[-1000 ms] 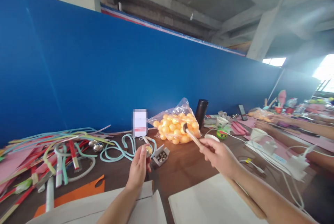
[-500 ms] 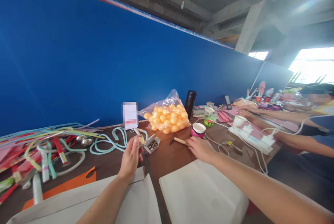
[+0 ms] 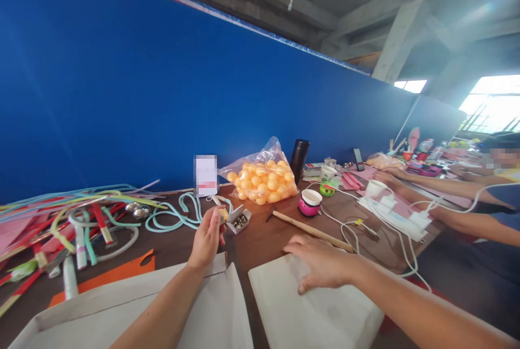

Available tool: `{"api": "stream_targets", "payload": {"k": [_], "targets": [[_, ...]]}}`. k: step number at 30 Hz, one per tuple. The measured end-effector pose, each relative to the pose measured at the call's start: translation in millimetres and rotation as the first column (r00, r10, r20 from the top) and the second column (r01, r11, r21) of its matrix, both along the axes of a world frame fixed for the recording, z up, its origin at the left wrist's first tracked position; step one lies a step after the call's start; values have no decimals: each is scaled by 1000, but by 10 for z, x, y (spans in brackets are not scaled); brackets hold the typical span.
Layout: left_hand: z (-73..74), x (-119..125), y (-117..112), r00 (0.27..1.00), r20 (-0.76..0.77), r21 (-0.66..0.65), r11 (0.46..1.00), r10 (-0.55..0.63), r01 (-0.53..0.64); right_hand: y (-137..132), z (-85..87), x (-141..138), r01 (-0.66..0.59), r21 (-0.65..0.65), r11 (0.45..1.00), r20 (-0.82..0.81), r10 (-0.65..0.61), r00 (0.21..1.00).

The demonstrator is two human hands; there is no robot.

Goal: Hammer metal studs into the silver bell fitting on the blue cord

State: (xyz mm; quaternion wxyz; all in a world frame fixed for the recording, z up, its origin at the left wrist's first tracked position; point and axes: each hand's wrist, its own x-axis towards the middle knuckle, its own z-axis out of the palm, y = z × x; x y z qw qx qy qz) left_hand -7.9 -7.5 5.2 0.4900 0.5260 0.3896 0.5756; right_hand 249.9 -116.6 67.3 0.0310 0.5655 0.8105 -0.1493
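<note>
My left hand [image 3: 208,238] is raised over the brown table, fingers closed round a small orange ball [image 3: 223,214]. My right hand [image 3: 320,265] lies flat, fingers stretched out, on a white box [image 3: 312,311] at the near edge. A thin wooden stick with a dark tip [image 3: 311,231] rests on the table just beyond that hand. A small open box of metal balls [image 3: 239,220] sits right of my left hand. Behind it stands a clear bag of orange balls [image 3: 262,180].
Coloured tubes and strips [image 3: 77,219] pile up at the left, with an orange sheet [image 3: 117,270] and another white box [image 3: 134,311] near me. A black flask [image 3: 299,159], a pink cup [image 3: 310,202], white power strips and cables [image 3: 398,216] lie right. Another person's arms [image 3: 455,213] reach over the table.
My right hand put the stick down on the table and drew back onto the white box. My left hand kept hold of the orange ball.
</note>
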Motion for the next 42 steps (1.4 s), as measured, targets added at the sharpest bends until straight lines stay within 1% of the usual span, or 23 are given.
{"api": "stream_targets", "payload": {"k": [2,5,9,12,14,16,18,20,24,28,30,36,39,42], "targets": [[5,0,-3,1000,-6,-3,1000,-4,4,156,-12,-39,-17,-23,1000,75,19,997],[5,1,1,1000,-14,-10,1000,-1,1,341,-29,-77,-61,-96,993,155,75,985],[3,4,12,999,-40,-12,1000,-9,9,425,-67,-56,-119,-115,986,185,139,973],[11,7,11,999,-38,-15,1000,-10,10,420,-91,-13,-129,-112,985,154,146,977],[17,10,9,999,-35,-21,1000,-12,11,427,-102,8,-90,-136,987,117,106,987],[19,11,9,999,-36,-25,1000,-17,16,456,-108,15,-39,-201,979,59,52,997],[17,12,13,999,-40,-26,1000,-16,15,507,-112,8,-20,-250,968,-2,21,1000],[15,12,18,999,-43,-28,1000,-12,11,572,-116,-19,-25,-237,971,-33,18,999],[24,16,17,1000,-24,-37,999,-9,9,689,-132,-133,-16,-166,986,-33,10,999],[37,21,9,1000,-20,-47,999,-3,2,753,-129,-259,-17,-156,988,-44,10,999],[39,22,9,1000,-22,-48,999,-7,6,772,-105,-276,-17,-176,984,-56,7,998],[34,24,14,999,-49,-57,998,-12,9,810,-3,-165,-44,-316,948,-114,8,993],[29,24,17,998,-54,-53,999,-13,11,835,-20,-196,-49,-319,947,-112,14,994],[21,20,24,998,-58,-45,999,-8,5,877,-86,-336,-65,-314,947,-106,33,994]]}}
